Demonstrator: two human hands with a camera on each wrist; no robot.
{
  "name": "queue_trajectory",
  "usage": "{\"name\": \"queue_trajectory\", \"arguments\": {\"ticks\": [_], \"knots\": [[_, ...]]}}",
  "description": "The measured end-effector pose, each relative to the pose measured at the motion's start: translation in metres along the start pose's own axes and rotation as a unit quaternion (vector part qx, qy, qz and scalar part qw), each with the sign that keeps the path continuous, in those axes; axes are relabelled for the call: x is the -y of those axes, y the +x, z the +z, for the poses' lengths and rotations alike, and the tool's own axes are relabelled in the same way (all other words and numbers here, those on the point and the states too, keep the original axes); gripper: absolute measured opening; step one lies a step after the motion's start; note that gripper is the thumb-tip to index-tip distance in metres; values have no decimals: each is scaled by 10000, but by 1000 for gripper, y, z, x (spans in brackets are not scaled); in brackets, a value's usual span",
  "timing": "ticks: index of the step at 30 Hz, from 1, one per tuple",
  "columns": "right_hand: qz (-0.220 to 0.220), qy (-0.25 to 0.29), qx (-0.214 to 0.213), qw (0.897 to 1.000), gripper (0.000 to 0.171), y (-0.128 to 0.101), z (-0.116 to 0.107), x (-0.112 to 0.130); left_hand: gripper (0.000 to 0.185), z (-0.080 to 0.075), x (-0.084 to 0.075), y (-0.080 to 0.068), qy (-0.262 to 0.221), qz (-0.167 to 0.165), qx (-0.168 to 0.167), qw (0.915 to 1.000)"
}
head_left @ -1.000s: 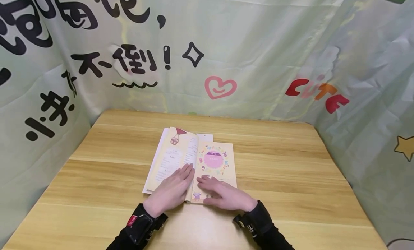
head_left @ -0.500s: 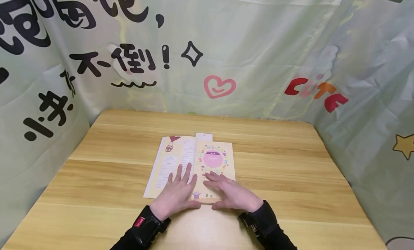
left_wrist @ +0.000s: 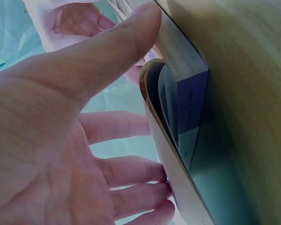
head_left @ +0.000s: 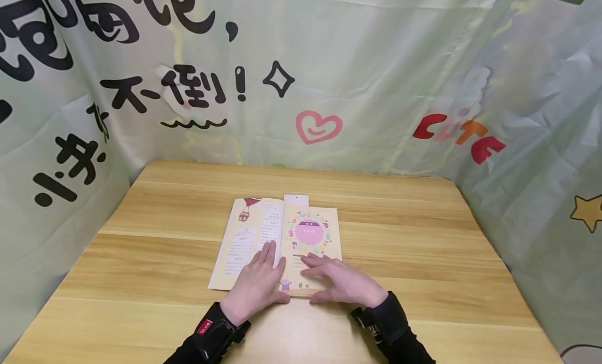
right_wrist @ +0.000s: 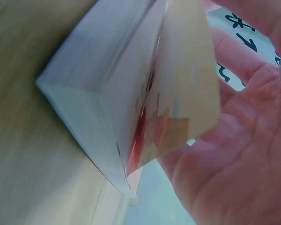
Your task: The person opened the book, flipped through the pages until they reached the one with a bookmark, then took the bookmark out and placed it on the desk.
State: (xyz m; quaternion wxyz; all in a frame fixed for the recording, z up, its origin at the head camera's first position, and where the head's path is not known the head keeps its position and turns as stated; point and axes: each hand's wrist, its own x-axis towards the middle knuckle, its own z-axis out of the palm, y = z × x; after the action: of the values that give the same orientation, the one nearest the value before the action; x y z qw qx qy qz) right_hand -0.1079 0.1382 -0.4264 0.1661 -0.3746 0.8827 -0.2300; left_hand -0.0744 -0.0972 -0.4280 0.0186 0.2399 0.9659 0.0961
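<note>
An open book (head_left: 308, 270) lies on the table, its left page (head_left: 237, 249) printed with text columns and a balloon picture, its right page with a pink circle in a colourful ring. My left hand (head_left: 256, 288) rests flat on the left page beside the fold, thumb at the lower edge. In the left wrist view its fingers (left_wrist: 131, 171) are extended against the curved page, near the book's spine (left_wrist: 189, 105). My right hand (head_left: 345, 281) lies on the lower right page with relaxed fingers. In the right wrist view, a page (right_wrist: 189, 84) stands slightly raised from the page block beside the palm.
A white card (head_left: 296, 199) sticks out past the book's top edge. The wooden table (head_left: 400, 238) extends around the book. Printed fabric (head_left: 371, 76) hangs behind the table and along both sides. Dark bands with devices (head_left: 218, 330) are on both wrists.
The left side of the book has gone down flatter. My left hand first spread its fingers, then drew them closer together. My right hand has shifted slightly right.
</note>
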Motion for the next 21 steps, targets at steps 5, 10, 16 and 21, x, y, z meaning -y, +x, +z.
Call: {"name": "queue_trajectory", "arguments": {"ticks": [5, 10, 16, 21], "knots": [[45, 120, 31, 9999, 51, -2, -4, -1, 80, -1, 1, 0, 34, 70, -44, 10000], [-8, 203, 112, 9997, 42, -6, -8, -1, 75, -3, 1, 1, 69, 79, -5, 9999], [-48, 390, 170, 9991, 31, -9, -10, -3, 72, -4, 0, 2, 122, 49, 26, 9999], [-64, 417, 209, 9989, 24, -12, -13, -5, 71, -4, -1, 1, 126, 16, 78, 9999]]}}
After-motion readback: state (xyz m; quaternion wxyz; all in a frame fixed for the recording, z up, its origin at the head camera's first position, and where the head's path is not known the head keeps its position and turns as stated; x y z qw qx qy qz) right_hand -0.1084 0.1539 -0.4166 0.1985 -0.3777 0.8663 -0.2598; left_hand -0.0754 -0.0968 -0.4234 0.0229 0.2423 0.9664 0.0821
